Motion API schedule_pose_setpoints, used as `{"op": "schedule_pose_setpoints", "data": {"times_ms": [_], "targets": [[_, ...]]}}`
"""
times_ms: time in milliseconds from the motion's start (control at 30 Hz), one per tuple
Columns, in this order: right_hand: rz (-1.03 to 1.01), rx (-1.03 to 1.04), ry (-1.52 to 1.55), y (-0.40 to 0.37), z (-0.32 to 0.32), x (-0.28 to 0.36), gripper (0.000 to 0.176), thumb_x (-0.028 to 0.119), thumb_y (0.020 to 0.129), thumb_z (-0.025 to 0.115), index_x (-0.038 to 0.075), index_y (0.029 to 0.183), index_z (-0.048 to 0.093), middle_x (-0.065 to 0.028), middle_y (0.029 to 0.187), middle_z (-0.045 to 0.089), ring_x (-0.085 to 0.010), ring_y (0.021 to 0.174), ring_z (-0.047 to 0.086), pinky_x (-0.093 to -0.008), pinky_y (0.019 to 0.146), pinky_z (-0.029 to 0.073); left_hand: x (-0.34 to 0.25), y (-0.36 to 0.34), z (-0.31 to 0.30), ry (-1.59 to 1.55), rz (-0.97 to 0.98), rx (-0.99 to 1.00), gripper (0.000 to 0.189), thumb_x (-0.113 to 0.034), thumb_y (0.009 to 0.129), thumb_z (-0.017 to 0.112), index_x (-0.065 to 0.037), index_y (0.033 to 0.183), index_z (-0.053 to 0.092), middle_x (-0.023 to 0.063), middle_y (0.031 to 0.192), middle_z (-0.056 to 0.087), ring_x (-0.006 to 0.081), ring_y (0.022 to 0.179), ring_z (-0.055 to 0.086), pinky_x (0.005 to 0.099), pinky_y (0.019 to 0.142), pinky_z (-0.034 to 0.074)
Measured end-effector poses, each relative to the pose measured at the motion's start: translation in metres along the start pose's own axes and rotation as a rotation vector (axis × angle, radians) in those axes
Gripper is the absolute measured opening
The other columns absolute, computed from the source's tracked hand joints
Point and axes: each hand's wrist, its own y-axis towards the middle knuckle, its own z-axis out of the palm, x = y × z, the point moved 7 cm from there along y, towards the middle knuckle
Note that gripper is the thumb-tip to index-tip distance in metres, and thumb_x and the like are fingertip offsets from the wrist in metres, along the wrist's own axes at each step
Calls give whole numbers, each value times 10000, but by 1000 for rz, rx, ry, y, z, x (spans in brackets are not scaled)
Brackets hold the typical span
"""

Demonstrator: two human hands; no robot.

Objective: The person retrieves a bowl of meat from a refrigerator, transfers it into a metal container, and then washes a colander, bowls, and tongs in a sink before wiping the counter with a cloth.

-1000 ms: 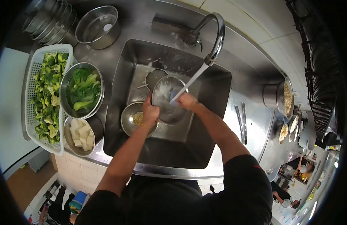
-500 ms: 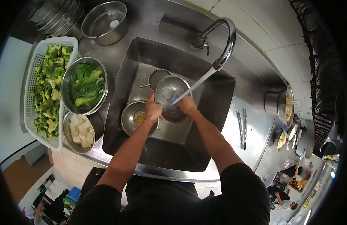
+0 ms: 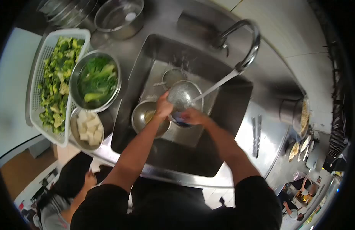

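My left hand (image 3: 164, 105) is closed on the left rim of a round metal bowl (image 3: 184, 93), tilted over the sink. Running tap water (image 3: 216, 87) falls into the bowl. My right hand (image 3: 193, 116) is closed at the bowl's lower side, pressing a small blue scrubber-like piece (image 3: 179, 118) against it; its exact kind is blurred. Below my left forearm sits another metal bowl (image 3: 138, 115) with pale scraps in it. Behind the held bowl, a small round strainer-like utensil (image 3: 172, 78) lies on the sink floor.
Left of the sink (image 3: 233, 119) stand a white basket (image 3: 33, 97) of broccoli, a bowl of leafy greens (image 3: 97, 82) and a bowl of tofu cubes (image 3: 90, 128). Tongs (image 3: 256, 136) lie right. The curved faucet (image 3: 256, 40) overhangs. Another person (image 3: 66, 199) is at lower left.
My right hand has moved with the blue piece from the bowl's right side down to its lower edge. Water now splashes behind the bowl. Another person has come into view at lower left.
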Motion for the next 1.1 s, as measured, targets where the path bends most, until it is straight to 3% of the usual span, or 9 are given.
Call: {"op": "schedule_pose_setpoints", "data": {"times_ms": [67,167,333,400,533,633,767,933,1100], "targets": [[520,208,-132,-52,6,-40,216,183,776,656,35,933,656,-128,798,648,-226,747,622,-385,695,481,28,-14,17,267,61,65,647,64,706,478,-93,1333,469,195,1067,642,324,931,635,417,827,502],[435,-130,-209,-104,-30,2,202,127,768,647,49,953,667,-150,792,633,-262,786,624,-376,720,484,71,-4,66,666,209,235,604,-3,764,496,-136,1352,446,229,1067,613,413,948,599,461,824,483],[633,-510,512,-171,-14,32,142,123,835,611,13,910,660,-85,785,646,-149,742,620,-274,653,464,96,2,94,589,320,469,510,-206,820,622,-144,1309,489,221,1126,597,392,1038,569,447,868,460],[590,-595,852,-185,14,33,133,97,843,593,6,917,655,-65,786,640,-140,766,619,-279,657,472,80,3,72,997,159,660,450,-327,838,627,-142,1241,553,182,1161,601,377,1089,558,439,880,454],[352,-735,1498,-175,27,73,139,82,891,476,4,981,547,-108,905,624,-225,841,641,-361,735,538,86,28,8,1718,732,266,212,-234,859,547,-147,991,688,123,988,673,330,1018,613,425,771,509],[270,-826,1720,-163,26,91,155,168,935,394,38,1003,444,-165,977,598,-322,872,645,-443,766,564,55,44,3,1704,532,343,188,-168,801,552,-104,891,705,142,1003,647,309,948,632,426,694,528],[411,-705,1657,-159,41,90,196,231,943,406,52,1010,449,-154,957,600,-297,828,649,-416,659,568,-25,1,21,1750,906,208,132,-146,757,579,-59,747,678,157,1092,580,320,797,654,388,639,556],[355,-712,1683,-155,46,87,339,332,954,415,45,1104,515,-135,961,634,-243,791,654,-371,621,556,-61,-12,42,1505,562,68,635,-43,772,584,-128,1334,300,277,1363,342,446,808,643,498,705,532],[292,-728,1822,-154,34,102,419,382,962,378,39,1136,543,-135,1005,650,-261,827,653,-388,671,549,-50,2,62,951,383,-98,751,-40,772,595,-168,1417,232,272,1372,334,498,849,616,550,700,542]]}}
